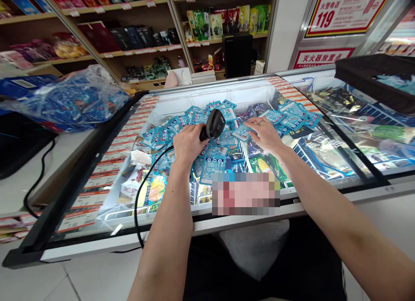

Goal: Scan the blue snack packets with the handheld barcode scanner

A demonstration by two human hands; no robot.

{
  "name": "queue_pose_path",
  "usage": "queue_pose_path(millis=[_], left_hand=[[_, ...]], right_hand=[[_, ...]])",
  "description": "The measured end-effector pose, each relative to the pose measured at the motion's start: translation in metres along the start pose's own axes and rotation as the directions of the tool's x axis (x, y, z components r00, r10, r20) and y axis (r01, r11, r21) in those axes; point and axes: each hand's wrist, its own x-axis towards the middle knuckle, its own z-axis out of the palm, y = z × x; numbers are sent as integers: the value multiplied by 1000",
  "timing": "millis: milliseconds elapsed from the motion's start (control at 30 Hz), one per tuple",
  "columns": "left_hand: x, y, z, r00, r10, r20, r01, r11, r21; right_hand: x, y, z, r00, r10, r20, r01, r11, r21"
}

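Note:
My left hand (189, 142) is wrapped round the handle of a black barcode scanner (215, 124), whose head points over a spread of small blue packets (213, 166). A black cord (140, 193) runs from the scanner down past my left forearm. At the right, my right hand (264, 132) has its thumb and fingers at the edge of one blue packet (241, 133), seemingly pinching it. More blue packets (293, 116) lie in a pile to the right of that hand. All of them rest on the glass top of a chest freezer (119, 162).
Under the glass are wire baskets with frozen goods (269, 166). A clear bag of blue packets (78, 100) sits at the left, and a dark open container (366, 76) at the right. Stocked shelves (139, 50) stand behind. A blurred patch covers part of the front edge.

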Motion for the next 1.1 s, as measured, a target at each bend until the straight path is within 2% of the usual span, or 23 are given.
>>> queue_pose_path(millis=[167, 333, 500, 700, 933, 1100], left_hand=[[0, 0, 0, 1000, 12, -1, -12, 1000, 0], [0, 1, -1, 1000, 19, 9, -19, 1000, -2], [0, 2, -1, 999, 21, 25, -21, 1000, 0], [0, 2, -2, 999, 33, 8, -33, 999, -13], [2, 6, -5, 991, 135, 14, -134, 991, -26], [3, 7, -6, 973, 225, 54, -221, 973, -69]], right_hand=[[1, 10, 3, 995, 7, 104, -8, 1000, 7], [-3, 11, -5, 974, 159, 164, -172, 982, 73], [-4, 13, -6, 968, 118, 222, -155, 975, 156], [-1, 14, -1, 944, 328, 25, -327, 924, 201], [1, 21, -2, 902, 424, -88, -394, 888, 237], [2, 33, 5, 889, 432, -151, -378, 879, 289]])
